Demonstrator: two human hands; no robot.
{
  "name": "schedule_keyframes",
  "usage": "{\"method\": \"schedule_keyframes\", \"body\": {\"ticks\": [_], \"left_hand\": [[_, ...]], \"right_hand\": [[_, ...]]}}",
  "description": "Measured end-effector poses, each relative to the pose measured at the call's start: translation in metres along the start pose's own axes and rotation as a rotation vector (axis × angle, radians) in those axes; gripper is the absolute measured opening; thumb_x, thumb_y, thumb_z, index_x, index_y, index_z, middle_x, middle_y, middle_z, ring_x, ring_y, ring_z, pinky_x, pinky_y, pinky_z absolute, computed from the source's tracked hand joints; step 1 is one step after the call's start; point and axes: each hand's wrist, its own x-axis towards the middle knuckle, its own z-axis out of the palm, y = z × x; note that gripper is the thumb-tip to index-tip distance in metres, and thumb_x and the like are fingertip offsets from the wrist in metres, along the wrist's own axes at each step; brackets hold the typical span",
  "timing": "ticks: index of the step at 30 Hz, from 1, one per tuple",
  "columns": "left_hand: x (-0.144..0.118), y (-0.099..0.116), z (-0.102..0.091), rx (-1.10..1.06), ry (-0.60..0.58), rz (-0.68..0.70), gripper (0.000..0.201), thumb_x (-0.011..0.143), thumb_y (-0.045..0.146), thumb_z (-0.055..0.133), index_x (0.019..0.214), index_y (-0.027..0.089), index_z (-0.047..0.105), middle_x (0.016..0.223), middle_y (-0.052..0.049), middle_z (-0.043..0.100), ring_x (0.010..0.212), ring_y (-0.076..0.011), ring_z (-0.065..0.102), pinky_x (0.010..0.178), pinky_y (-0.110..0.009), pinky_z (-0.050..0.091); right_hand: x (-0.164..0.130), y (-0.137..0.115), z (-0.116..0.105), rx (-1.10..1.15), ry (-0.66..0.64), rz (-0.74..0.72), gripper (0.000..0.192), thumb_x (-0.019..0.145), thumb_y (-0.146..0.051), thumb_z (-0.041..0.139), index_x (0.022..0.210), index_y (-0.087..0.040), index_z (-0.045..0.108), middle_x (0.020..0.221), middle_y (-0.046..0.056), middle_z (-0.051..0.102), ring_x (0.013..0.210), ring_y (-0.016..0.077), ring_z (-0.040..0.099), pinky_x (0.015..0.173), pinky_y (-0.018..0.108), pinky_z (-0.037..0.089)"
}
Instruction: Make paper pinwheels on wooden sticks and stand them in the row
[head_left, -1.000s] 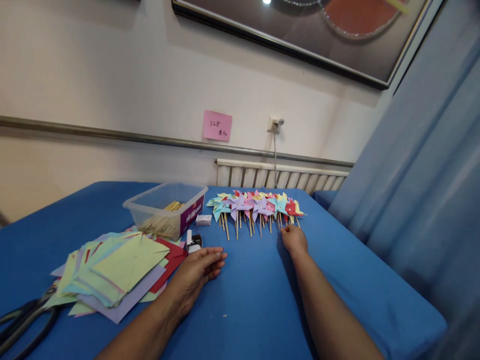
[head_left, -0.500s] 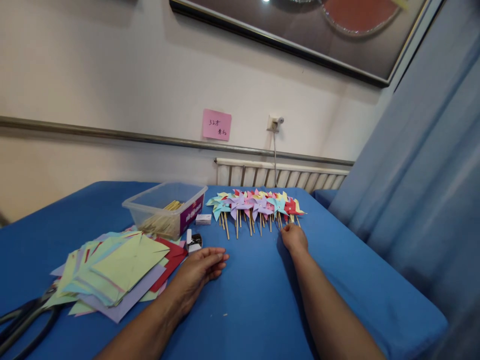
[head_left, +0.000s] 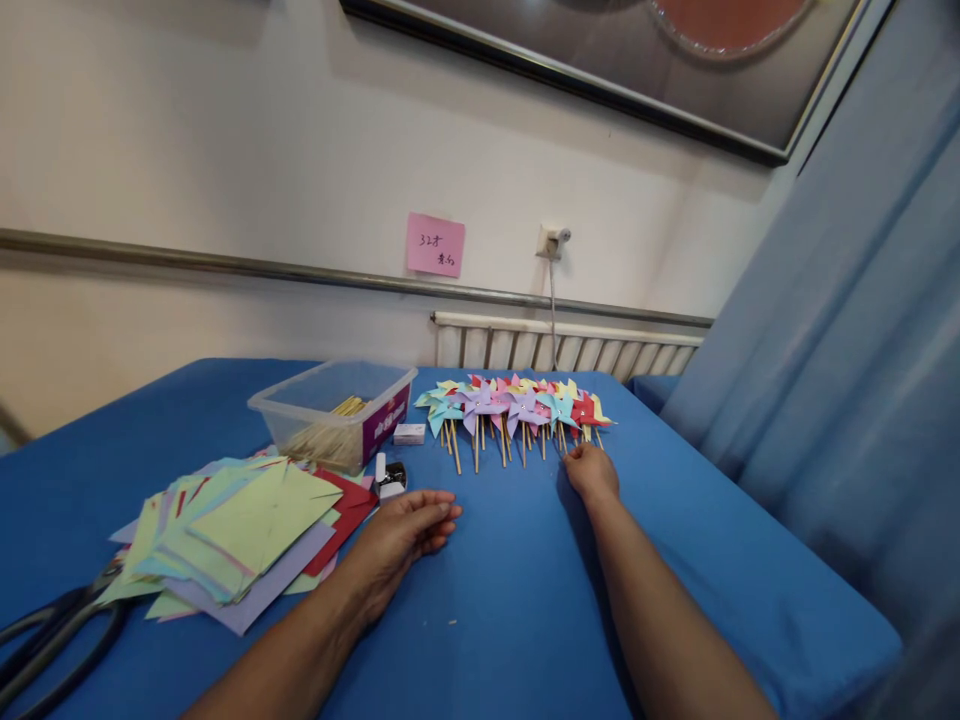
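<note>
My right hand (head_left: pixel 592 470) is closed at the near edge of a bunch of paper pinwheels (head_left: pixel 480 402) on wooden sticks. Its fingertips pinch the lower end of a stick below a light blue pinwheel (head_left: pixel 559 408); the grip is partly hidden. Loosely curled, with nothing in its fingers, my left hand (head_left: pixel 405 535) rests above the blue table, to the right of the paper pile. Closest to it are a small black-and-white stapler-like item (head_left: pixel 391 476) and a red paper piece (head_left: pixel 345 512).
A stack of coloured paper squares (head_left: pixel 247 530) lies at left, partly over large scissors (head_left: pixel 75 625). Behind it stands a clear plastic box (head_left: pixel 289 405) holding wooden sticks (head_left: pixel 322 440). A small white box (head_left: pixel 409 434) sits beside it. A blue curtain (head_left: pixel 840 380) hangs at right.
The view has shifted very slightly. Both hands keep nearly the same place and pose, and the pinwheels lie as before.
</note>
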Motion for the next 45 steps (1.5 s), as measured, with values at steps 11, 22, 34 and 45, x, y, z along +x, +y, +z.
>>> {"method": "schedule_keyframes", "body": {"ticks": [11, 22, 34, 45], "left_hand": [[-0.008, -0.014, 0.011, 0.233, -0.035, 0.076, 0.017, 0.068, 0.022, 0.065, 0.084, 0.015, 0.062, 0.079, -0.006, 0.072, 0.061, -0.0115, 0.061, 0.058, -0.023, 0.045], [-0.034, 0.035, -0.043, 0.938, 0.467, 0.493, 0.028, 0.077, 0.034, 0.055, 0.097, 0.02, 0.066, 0.092, -0.006, 0.072, 0.085, -0.0217, 0.065, 0.077, -0.032, 0.048], [-0.049, 0.032, -0.103, 1.685, 0.573, 0.288, 0.042, 0.075, 0.042, 0.056, 0.108, 0.018, 0.065, 0.111, -0.013, 0.067, 0.104, -0.0318, 0.057, 0.082, -0.038, 0.044], [-0.037, 0.039, -0.124, 1.432, 0.621, 0.235, 0.052, 0.073, 0.056, 0.054, 0.107, 0.019, 0.067, 0.113, -0.012, 0.069, 0.1, -0.0303, 0.063, 0.079, -0.035, 0.045]], "right_hand": [[-0.059, -0.035, 0.001, 0.211, 0.181, -0.376, 0.026, 0.085, -0.044, 0.051, 0.08, -0.019, 0.056, 0.076, 0.005, 0.065, 0.069, 0.019, 0.059, 0.061, 0.028, 0.035], [-0.148, -0.064, 0.018, 0.318, -0.457, -0.972, 0.012, 0.089, -0.03, 0.052, 0.095, -0.02, 0.056, 0.082, 0.002, 0.064, 0.073, 0.0151, 0.058, 0.066, 0.025, 0.039], [-0.148, -0.062, 0.013, 0.298, -0.617, -1.023, 0.012, 0.088, -0.026, 0.054, 0.09, -0.018, 0.062, 0.084, 0.002, 0.067, 0.074, 0.0133, 0.059, 0.066, 0.024, 0.04], [-0.147, -0.066, 0.015, 0.271, -0.593, -1.029, 0.012, 0.085, -0.027, 0.058, 0.092, -0.019, 0.063, 0.082, 0.001, 0.066, 0.069, 0.0109, 0.057, 0.061, 0.021, 0.039]]}}
